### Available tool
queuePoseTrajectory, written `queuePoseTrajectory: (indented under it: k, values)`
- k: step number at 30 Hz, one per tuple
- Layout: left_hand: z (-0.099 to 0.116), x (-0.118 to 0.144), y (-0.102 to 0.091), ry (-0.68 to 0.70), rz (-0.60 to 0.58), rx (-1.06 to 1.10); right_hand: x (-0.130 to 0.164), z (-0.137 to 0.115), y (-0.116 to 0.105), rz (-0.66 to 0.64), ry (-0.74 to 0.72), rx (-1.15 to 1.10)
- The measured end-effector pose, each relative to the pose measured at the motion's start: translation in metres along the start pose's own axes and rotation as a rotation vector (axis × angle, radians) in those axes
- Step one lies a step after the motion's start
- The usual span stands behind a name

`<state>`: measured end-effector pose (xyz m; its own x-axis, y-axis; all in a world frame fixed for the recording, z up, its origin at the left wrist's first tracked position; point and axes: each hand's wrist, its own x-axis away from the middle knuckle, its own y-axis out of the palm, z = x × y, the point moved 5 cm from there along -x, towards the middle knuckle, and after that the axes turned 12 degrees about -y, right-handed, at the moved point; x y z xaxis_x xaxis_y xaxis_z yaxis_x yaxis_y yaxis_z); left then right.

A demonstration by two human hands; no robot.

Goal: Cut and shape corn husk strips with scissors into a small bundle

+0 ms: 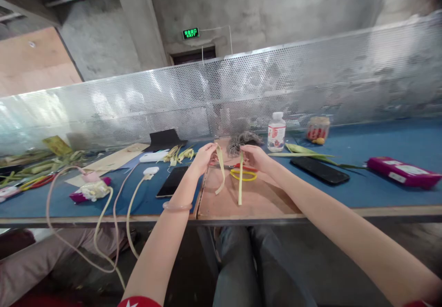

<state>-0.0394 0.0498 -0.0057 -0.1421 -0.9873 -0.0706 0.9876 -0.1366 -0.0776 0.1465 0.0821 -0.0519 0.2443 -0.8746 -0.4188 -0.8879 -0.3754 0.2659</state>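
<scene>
Both bare arms stretched forward from the lower corners, elbows low, forearms converging over a brown board (262, 201) on the blue table (380, 187).

Left hand (204, 158) raised just above the far edge of the board, wrist bent slightly, fingers curled and pinched on the top of a pale leaf strip (221, 171). Strip hanging from the fingertips and curving down onto the board. A clear bangle (177, 206) around the left forearm.

Right hand (254, 156) at the same height, a little apart from the left, palm turned down, thumb and fingers closed on the top of a green leaf strip (240, 182). This one falling nearly straight, lower end resting on the board, crossing a yellow loop (243, 175) lying flat there.

Between and behind the hands, scissors with red handles (238, 165) on the board, and a grey tangle of fibres (241, 141) at its far edge.

Left of the board, a black phone (172, 181) lying flat, near pale cables (134, 196) trailing over the table edge. Right of the hands, a white bottle (276, 132) standing upright, a long green leaf (311, 153), a second black phone (319, 170) and a pink packet (404, 172) well apart. Perforated metal screen (311, 86) along the back of the table.
</scene>
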Motion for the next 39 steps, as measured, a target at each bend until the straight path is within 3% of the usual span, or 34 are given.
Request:
queuePoseTrajectory:
  k: [4,10,25,32,39]
  values:
    - [-0.002,-0.003,-0.003,-0.033,-0.027,0.047,-0.002,-0.004,-0.009,0.051,-0.022,-0.013]
    - [-0.015,0.006,0.016,-0.180,-0.355,-0.231,-0.002,-0.007,-0.014,0.049,0.005,-0.030]
    - [-0.033,0.003,0.015,-0.225,-0.407,-0.572,0.003,-0.005,-0.006,-0.001,-0.028,0.165]
    - [-0.037,0.006,0.015,-0.306,-0.418,-0.551,0.005,-0.009,-0.003,-0.001,-0.077,0.306]
    - [-0.036,0.011,0.015,-0.345,-0.445,-0.489,0.001,-0.011,-0.007,0.077,-0.165,0.395]
